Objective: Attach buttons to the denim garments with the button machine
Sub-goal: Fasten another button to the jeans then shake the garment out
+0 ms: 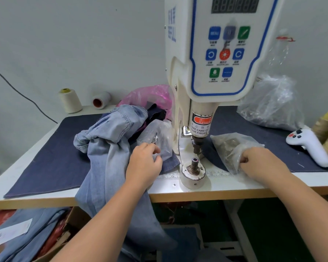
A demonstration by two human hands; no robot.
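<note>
A person sat at a white work surface (235,186) before the button machine (212,53), its lower die post (194,165) bare and its punch raised above it; a pale denim garment (110,148) lay heaped left of the machine and spilled over the front edge toward the floor; the cloth looked soft, floppy and fairly heavy, likely best gathered near a waistband or placket and spread flat over the die; two clear plastic bags flanked the post, the left bag (157,140) holding small metal pieces and the right bag (233,148) what appeared to be buttons, both thin, crinkly and slippery, the parts inside small and easily dropped; the left hand (145,163) rested on the denim, fingers curled at the left bag's lower edge; the right hand (261,163) bunched the right bag's plastic; both forearms reached forward, well apart, either side of the die.
</note>
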